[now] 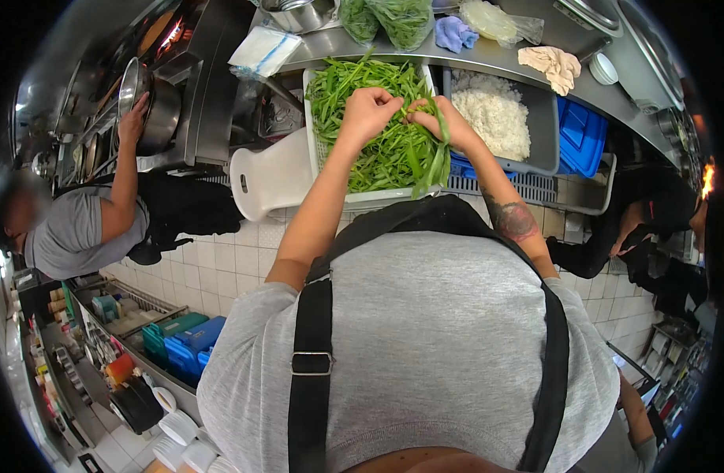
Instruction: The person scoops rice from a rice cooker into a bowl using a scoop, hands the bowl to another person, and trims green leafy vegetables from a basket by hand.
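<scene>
A white rectangular tray is heaped with cut green leafy stems. Over its upper middle, my left hand is closed, its thumb and index finger pinched together on something too small to make out. Close by on the right, my right hand has its fingers curled round green stems, with long leaves hanging down beside it towards the tray's lower right edge. The fingertips of both hands nearly meet. Right of the tray, a grey bin holds white rice.
A steel counter runs behind, with bagged greens, a blue cloth and a beige cloth. A white stool stands left of the tray. At far left a person holds a pot; more people are at right.
</scene>
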Action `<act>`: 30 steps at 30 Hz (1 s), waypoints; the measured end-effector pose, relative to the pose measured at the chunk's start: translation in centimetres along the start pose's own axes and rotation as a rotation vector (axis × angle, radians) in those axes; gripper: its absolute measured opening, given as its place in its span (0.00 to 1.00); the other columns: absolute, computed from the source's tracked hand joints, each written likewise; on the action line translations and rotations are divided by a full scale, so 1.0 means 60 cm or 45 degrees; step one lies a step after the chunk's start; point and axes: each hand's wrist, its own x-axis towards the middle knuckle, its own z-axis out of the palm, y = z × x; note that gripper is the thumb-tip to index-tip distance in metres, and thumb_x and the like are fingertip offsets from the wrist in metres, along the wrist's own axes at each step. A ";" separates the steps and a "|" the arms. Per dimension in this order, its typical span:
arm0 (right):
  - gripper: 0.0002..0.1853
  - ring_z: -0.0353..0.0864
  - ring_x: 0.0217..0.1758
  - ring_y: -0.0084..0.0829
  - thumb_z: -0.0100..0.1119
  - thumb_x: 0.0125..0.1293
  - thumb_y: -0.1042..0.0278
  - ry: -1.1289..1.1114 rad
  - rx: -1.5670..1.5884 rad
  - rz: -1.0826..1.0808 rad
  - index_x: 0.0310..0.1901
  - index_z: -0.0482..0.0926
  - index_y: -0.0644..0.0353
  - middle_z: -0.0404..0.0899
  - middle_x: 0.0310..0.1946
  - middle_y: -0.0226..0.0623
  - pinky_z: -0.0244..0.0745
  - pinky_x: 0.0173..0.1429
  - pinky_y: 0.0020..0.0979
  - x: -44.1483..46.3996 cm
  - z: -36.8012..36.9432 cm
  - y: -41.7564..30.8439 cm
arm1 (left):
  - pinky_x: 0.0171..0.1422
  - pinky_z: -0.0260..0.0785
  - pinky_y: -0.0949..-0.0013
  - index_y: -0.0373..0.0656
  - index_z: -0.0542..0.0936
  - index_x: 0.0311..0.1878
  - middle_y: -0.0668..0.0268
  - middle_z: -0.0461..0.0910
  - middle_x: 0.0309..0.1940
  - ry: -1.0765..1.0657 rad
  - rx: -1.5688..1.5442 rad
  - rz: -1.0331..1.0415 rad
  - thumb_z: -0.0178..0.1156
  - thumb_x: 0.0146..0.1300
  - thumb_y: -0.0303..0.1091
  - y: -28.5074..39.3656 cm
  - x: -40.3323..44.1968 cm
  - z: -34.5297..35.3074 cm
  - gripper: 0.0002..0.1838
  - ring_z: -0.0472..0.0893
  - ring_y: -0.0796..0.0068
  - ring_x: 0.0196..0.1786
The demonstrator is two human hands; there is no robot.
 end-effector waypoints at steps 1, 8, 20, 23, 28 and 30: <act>0.16 0.74 0.26 0.25 0.59 0.55 0.57 -0.011 0.064 0.047 0.35 0.83 0.62 0.79 0.23 0.39 0.70 0.36 0.29 0.002 0.003 0.009 | 0.29 0.67 0.71 0.36 0.81 0.25 0.62 0.79 0.18 -0.029 -0.001 -0.011 0.65 0.50 0.39 0.000 0.002 0.001 0.13 0.75 0.76 0.21; 0.17 0.72 0.24 0.23 0.58 0.51 0.56 0.179 -0.040 0.167 0.35 0.83 0.62 0.76 0.19 0.37 0.68 0.33 0.29 0.009 0.008 0.048 | 0.30 0.68 0.74 0.36 0.82 0.29 0.64 0.80 0.20 0.077 -0.067 0.071 0.63 0.51 0.34 0.000 -0.006 0.019 0.09 0.76 0.80 0.23; 0.10 0.64 0.24 0.20 0.56 0.57 0.61 0.583 0.965 0.469 0.33 0.76 0.60 0.68 0.21 0.28 0.60 0.30 0.21 -0.061 -0.040 0.187 | 0.37 0.70 0.74 0.36 0.81 0.33 0.63 0.81 0.24 0.410 -0.416 0.157 0.61 0.54 0.28 -0.034 -0.068 0.099 0.06 0.79 0.77 0.28; 0.09 0.69 0.30 0.20 0.52 0.64 0.62 0.519 1.205 0.341 0.38 0.71 0.59 0.71 0.29 0.30 0.64 0.31 0.22 -0.098 -0.083 0.181 | 0.39 0.72 0.69 0.36 0.80 0.40 0.55 0.81 0.35 -0.031 0.102 -0.064 0.60 0.53 0.28 -0.114 -0.058 0.100 0.11 0.81 0.66 0.30; 0.11 0.70 0.30 0.21 0.47 0.70 0.58 0.640 0.904 0.425 0.39 0.70 0.58 0.76 0.30 0.34 0.66 0.33 0.21 -0.150 -0.111 0.130 | 0.44 0.73 0.55 0.40 0.75 0.49 0.49 0.71 0.49 -0.177 0.746 -0.119 0.60 0.51 0.27 -0.287 -0.059 0.114 0.19 0.79 0.49 0.42; 0.10 0.70 0.27 0.21 0.47 0.70 0.59 0.596 0.637 0.399 0.39 0.70 0.58 0.76 0.27 0.32 0.67 0.32 0.22 -0.167 -0.113 0.129 | 0.49 0.71 0.52 0.41 0.73 0.51 0.49 0.69 0.52 -0.193 0.785 -0.294 0.61 0.51 0.29 -0.272 -0.051 0.093 0.21 0.76 0.46 0.48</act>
